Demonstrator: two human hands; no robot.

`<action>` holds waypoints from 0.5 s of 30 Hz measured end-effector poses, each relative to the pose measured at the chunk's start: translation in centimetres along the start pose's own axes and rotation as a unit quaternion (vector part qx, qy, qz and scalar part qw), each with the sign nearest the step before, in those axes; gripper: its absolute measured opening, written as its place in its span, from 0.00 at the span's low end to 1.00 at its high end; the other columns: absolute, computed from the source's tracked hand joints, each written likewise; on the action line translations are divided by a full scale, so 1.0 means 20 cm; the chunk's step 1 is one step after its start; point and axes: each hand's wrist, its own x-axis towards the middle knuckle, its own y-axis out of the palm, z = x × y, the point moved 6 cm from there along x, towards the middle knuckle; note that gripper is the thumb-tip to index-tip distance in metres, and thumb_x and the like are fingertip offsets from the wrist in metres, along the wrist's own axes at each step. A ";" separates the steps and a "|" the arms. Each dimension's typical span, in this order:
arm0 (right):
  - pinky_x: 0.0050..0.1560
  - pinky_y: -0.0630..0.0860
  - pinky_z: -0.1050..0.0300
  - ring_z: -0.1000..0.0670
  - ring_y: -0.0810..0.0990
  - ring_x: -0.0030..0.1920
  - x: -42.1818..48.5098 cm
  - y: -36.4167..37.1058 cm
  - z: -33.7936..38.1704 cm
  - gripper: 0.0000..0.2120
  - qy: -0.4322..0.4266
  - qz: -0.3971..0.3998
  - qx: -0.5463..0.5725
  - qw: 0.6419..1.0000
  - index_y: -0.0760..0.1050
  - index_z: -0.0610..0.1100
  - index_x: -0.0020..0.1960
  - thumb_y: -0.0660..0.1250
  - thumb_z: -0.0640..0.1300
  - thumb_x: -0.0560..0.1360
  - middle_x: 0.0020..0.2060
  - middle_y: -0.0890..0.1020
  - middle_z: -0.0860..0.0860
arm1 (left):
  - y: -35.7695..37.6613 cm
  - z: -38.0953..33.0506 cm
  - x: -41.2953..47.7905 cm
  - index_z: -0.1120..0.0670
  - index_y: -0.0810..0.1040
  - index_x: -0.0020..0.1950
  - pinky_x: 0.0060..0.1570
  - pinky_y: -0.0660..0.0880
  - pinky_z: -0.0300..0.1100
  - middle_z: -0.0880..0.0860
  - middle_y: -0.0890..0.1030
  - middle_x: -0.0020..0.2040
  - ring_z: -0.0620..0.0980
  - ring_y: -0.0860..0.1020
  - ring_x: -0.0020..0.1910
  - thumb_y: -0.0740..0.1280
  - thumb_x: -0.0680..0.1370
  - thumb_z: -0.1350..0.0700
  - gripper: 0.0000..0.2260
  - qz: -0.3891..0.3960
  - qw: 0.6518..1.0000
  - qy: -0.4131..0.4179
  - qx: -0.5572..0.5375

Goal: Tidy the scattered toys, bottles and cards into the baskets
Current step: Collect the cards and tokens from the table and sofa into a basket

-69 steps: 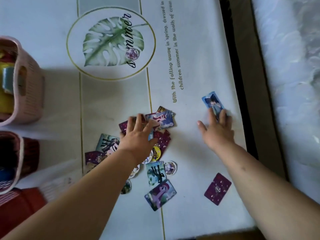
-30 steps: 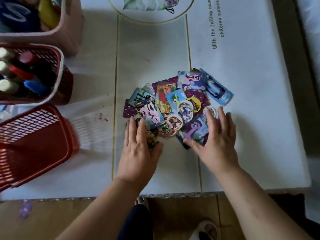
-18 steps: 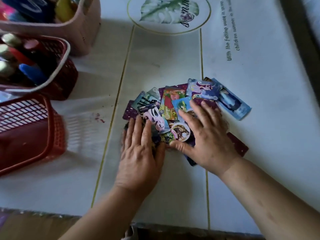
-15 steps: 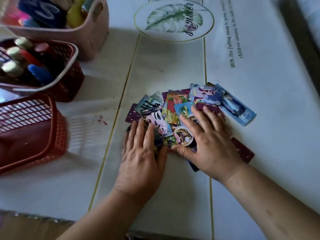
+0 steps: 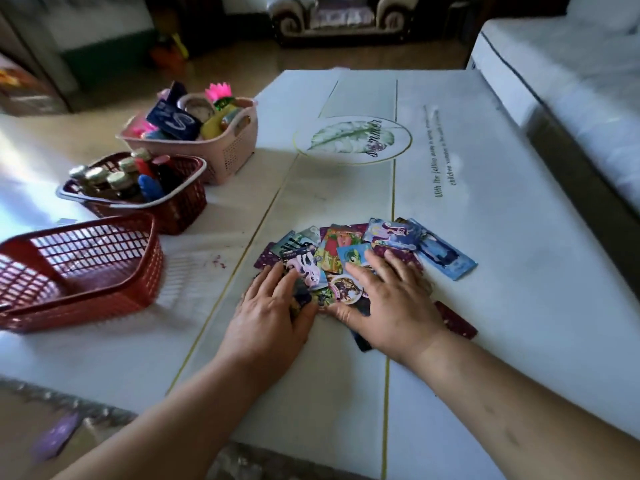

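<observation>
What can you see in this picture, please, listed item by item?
cards: many, multicoloured, one overlapping pile, mid-table
bright red basket: one, red, near left of table
dark red basket: one, pale-rimmed, just behind it
bottles: several, mixed colours, in dark red basket
pink basket: one, pink, farthest back on left
toys: several, mixed colours, in pink basket
table: one, white, leaf print
left hand: one, flat on pile's near left
right hand: one, flat on pile's near right

cards (image 5: 349, 252): multicoloured cartoon | baskets: two red (image 5: 104, 292), one pink (image 5: 228, 157)
</observation>
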 end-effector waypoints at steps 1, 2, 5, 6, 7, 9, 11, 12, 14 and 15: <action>0.76 0.45 0.48 0.49 0.45 0.77 -0.01 -0.02 0.00 0.43 -0.007 0.011 0.014 1.000 0.56 0.61 0.75 0.43 0.77 0.64 0.78 0.53 0.54 | -0.01 0.00 -0.01 0.50 0.63 0.77 0.75 0.48 0.39 0.50 0.60 0.79 0.48 0.54 0.79 0.52 0.75 0.34 0.34 -0.001 1.000 -0.004 0.003; 0.76 0.45 0.49 0.50 0.45 0.77 -0.02 -0.03 -0.01 0.40 -0.012 0.022 0.029 0.999 0.58 0.61 0.75 0.48 0.77 0.66 0.78 0.54 0.54 | -0.01 0.00 0.00 0.50 0.63 0.77 0.75 0.50 0.40 0.50 0.60 0.79 0.49 0.55 0.78 0.54 0.77 0.35 0.32 -0.002 1.000 -0.004 0.004; 0.75 0.43 0.54 0.52 0.46 0.77 -0.04 -0.06 -0.05 0.31 -0.034 0.029 0.034 0.998 0.60 0.61 0.74 0.57 0.69 0.74 0.78 0.54 0.56 | -0.02 0.01 -0.01 0.50 0.67 0.75 0.75 0.55 0.43 0.50 0.65 0.77 0.50 0.58 0.77 0.58 0.78 0.37 0.29 -0.020 1.000 -0.011 0.016; 0.74 0.42 0.55 0.53 0.45 0.77 -0.06 -0.06 -0.06 0.31 -0.041 0.030 0.026 0.998 0.59 0.61 0.74 0.57 0.68 0.74 0.78 0.54 0.57 | -0.02 0.00 -0.01 0.50 0.68 0.74 0.75 0.56 0.44 0.50 0.66 0.76 0.51 0.60 0.76 0.56 0.78 0.35 0.30 -0.026 0.999 -0.010 0.022; 0.74 0.42 0.55 0.53 0.45 0.77 -0.07 -0.05 -0.06 0.31 -0.044 0.029 0.022 0.998 0.59 0.61 0.74 0.57 0.68 0.74 0.78 0.53 0.57 | -0.03 -0.01 -0.01 0.50 0.70 0.73 0.74 0.58 0.44 0.50 0.68 0.75 0.51 0.61 0.75 0.51 0.76 0.33 0.32 -0.031 0.999 -0.008 0.024; 0.74 0.41 0.55 0.55 0.44 0.77 -0.08 -0.05 -0.07 0.30 -0.043 0.019 0.025 0.999 0.58 0.62 0.74 0.56 0.68 0.75 0.77 0.53 0.59 | -0.04 -0.01 -0.01 0.49 0.72 0.71 0.73 0.59 0.45 0.49 0.70 0.74 0.50 0.62 0.74 0.44 0.73 0.32 0.36 -0.038 0.999 -0.007 0.013; 0.74 0.43 0.54 0.55 0.45 0.77 -0.08 -0.06 -0.06 0.30 -0.042 0.015 0.022 0.999 0.60 0.63 0.73 0.53 0.71 0.74 0.77 0.54 0.59 | -0.05 0.01 0.00 0.48 0.74 0.70 0.72 0.60 0.43 0.47 0.71 0.73 0.49 0.63 0.73 0.42 0.73 0.33 0.36 -0.044 0.999 -0.019 -0.021; 0.74 0.45 0.53 0.55 0.47 0.76 -0.08 -0.07 -0.06 0.32 -0.036 0.014 0.023 0.999 0.62 0.62 0.72 0.50 0.73 0.72 0.76 0.56 0.59 | -0.05 0.01 0.00 0.47 0.75 0.69 0.72 0.60 0.43 0.47 0.72 0.72 0.49 0.64 0.72 0.42 0.74 0.33 0.35 -0.048 0.998 -0.020 -0.032; 0.73 0.52 0.53 0.52 0.55 0.75 -0.06 -0.09 -0.05 0.37 -0.022 -0.001 0.032 0.999 0.68 0.60 0.68 0.43 0.77 0.68 0.74 0.63 0.57 | -0.07 0.01 0.00 0.48 0.77 0.67 0.70 0.62 0.42 0.46 0.75 0.70 0.49 0.66 0.70 0.45 0.77 0.37 0.31 -0.062 0.997 -0.014 -0.044; 0.71 0.57 0.53 0.51 0.61 0.72 -0.05 -0.10 -0.04 0.38 -0.013 -0.007 0.032 0.999 0.72 0.58 0.65 0.43 0.77 0.67 0.71 0.68 0.56 | -0.07 0.01 -0.01 0.48 0.78 0.66 0.69 0.62 0.42 0.46 0.75 0.69 0.50 0.67 0.69 0.47 0.80 0.39 0.27 -0.066 0.996 -0.014 -0.052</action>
